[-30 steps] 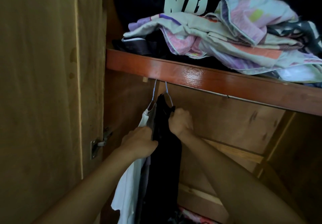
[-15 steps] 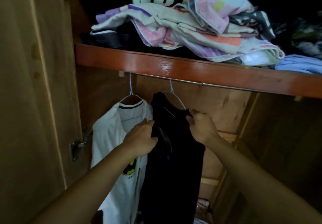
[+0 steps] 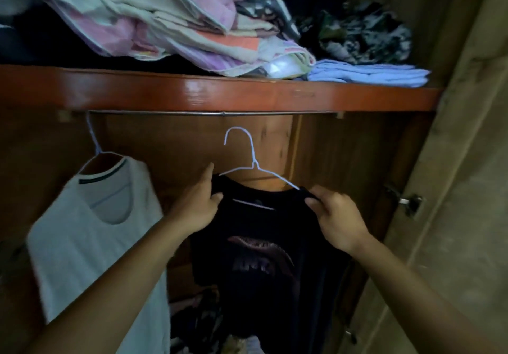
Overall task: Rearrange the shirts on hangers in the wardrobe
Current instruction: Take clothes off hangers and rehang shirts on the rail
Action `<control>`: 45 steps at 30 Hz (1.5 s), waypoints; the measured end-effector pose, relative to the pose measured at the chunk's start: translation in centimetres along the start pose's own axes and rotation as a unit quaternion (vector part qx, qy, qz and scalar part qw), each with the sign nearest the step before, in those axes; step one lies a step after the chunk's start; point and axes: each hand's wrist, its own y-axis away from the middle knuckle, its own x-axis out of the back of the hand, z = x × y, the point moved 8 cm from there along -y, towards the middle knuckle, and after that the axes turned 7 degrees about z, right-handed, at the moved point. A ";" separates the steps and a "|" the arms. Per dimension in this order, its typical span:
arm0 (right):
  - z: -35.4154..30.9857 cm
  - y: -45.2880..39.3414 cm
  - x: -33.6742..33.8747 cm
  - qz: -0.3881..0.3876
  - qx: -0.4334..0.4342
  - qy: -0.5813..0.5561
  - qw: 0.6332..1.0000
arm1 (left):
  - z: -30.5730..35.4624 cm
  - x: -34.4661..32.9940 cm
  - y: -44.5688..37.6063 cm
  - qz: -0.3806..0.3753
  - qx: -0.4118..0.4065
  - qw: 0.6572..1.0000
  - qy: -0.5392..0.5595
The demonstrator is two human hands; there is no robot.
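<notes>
Nearest to me, my two forearms reach up and forward into the wardrobe. My left hand (image 3: 198,205) has its fingers curled over the left shoulder of the black shirt (image 3: 270,265), thumb pressed on the front of the cloth and the index finger poking up past it. My right hand (image 3: 334,216) pinches the right shoulder of that shirt between thumb and curled fingers. Between my hands the shirt hangs facing me, a faint pale logo across its chest, draped on a thin wire hanger (image 3: 254,161). That hanger's hook is below the rail (image 3: 220,112) and clear of it, so my hands alone carry hanger and shirt.

Off to the left, a white shirt (image 3: 90,243) with a dark-trimmed collar hangs tilted on its own wire hanger (image 3: 93,144), whose hook goes up to the left end of the rail. Low down, between and behind the two shirts, lies a dim jumble of clothes (image 3: 209,315); I cannot tell what they are.

Above the rail runs the glossy reddish-brown shelf (image 3: 220,92). On it sits a heap of pastel bedding (image 3: 165,20), a folded light-blue cloth (image 3: 368,74) just beside it on the right, and a dark patterned bundle (image 3: 365,34) behind that. At the far right stands the wardrobe's open door (image 3: 453,188), with a metal hinge (image 3: 406,201) on it.
</notes>
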 end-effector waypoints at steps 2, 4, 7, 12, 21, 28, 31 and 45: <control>1.3 2.0 2.0 0.006 -0.009 0.011 1.000 | 0.6 -1.2 -0.4 -0.041 -0.026 0.999 0.002; 2.5 3.9 4.2 0.019 -0.016 0.022 0.999 | 1.4 -2.6 -0.5 -0.084 -0.048 0.995 0.010; 3.6 6.7 7.4 0.041 -0.020 0.031 0.999 | 4.1 -4.9 0.3 -0.118 -0.100 0.988 0.027; 5.0 11.5 13.0 0.062 -0.057 0.032 0.996 | 10.5 -7.1 2.9 -0.092 -0.188 0.973 0.100; 6.4 22.1 22.8 0.166 -0.161 0.096 0.968 | 23.4 -9.2 9.2 -0.109 -0.266 0.917 0.277; 7.0 28.4 26.8 0.208 -0.215 0.151 0.942 | 29.2 -12.7 12.2 -0.171 -0.317 0.882 0.303; 7.8 30.7 27.9 0.217 -0.263 0.160 0.926 | 31.0 -15.0 13.4 -0.212 -0.326 0.866 0.315; 4.2 41.6 33.4 0.343 -0.432 0.218 0.805 | 41.9 -21.3 19.8 -0.384 -0.440 0.719 0.378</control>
